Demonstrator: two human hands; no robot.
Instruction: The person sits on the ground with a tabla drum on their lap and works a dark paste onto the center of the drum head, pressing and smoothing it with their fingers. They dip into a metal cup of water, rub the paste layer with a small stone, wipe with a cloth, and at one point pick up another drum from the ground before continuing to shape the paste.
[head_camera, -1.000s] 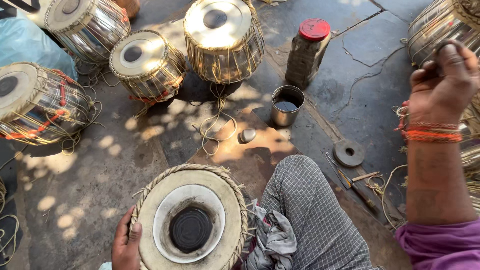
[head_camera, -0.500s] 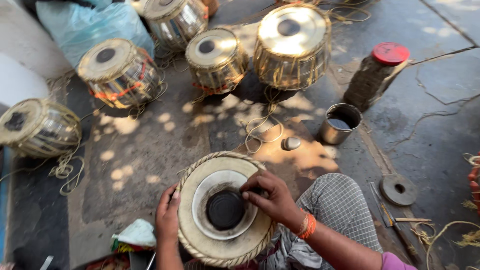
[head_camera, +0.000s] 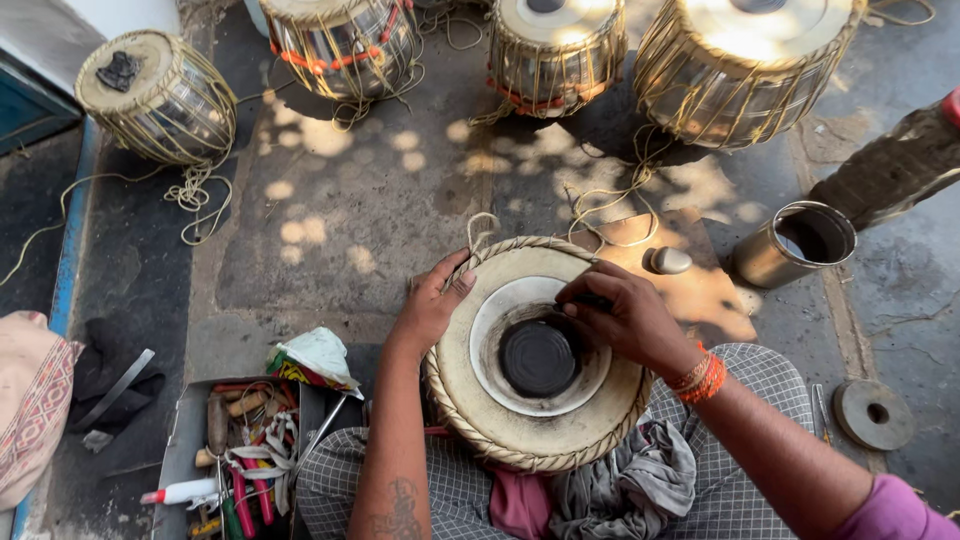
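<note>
So there's a drum (head_camera: 520, 400) sitting in the person's lap, resting on checked cloth, head facing up with a pale skin, a lighter ring and a black round patch (head_camera: 538, 357) in the middle. The left hand (head_camera: 432, 305) is clamped over the braided rim on the far left edge, fingers curled around it and thumb lying on the skin. The right hand (head_camera: 625, 315) is on top of the drumhead, fingers pinched narrow and pressing right at the upper edge of the black patch; can't really tell if it's holding anything small in there. It has orange thread bands (head_camera: 698, 375) on the wrist. A grey rag (head_camera: 630, 485) hangs just under the drum. On the floor past it there's a smooth stone (head_camera: 669, 260) on a brownish slab, a steel cup (head_camera: 795, 243) with liquid just to the right, and a dark bottle with a red cap (head_camera: 900, 165) beside that. More rope-laced drums (head_camera: 745, 65) are lined up along the top, one off to the left (head_camera: 160, 95). Bottom left there's a tray of tools (head_camera: 235, 450), and a flat metal disc (head_camera: 873, 413) lies on the right.
</note>
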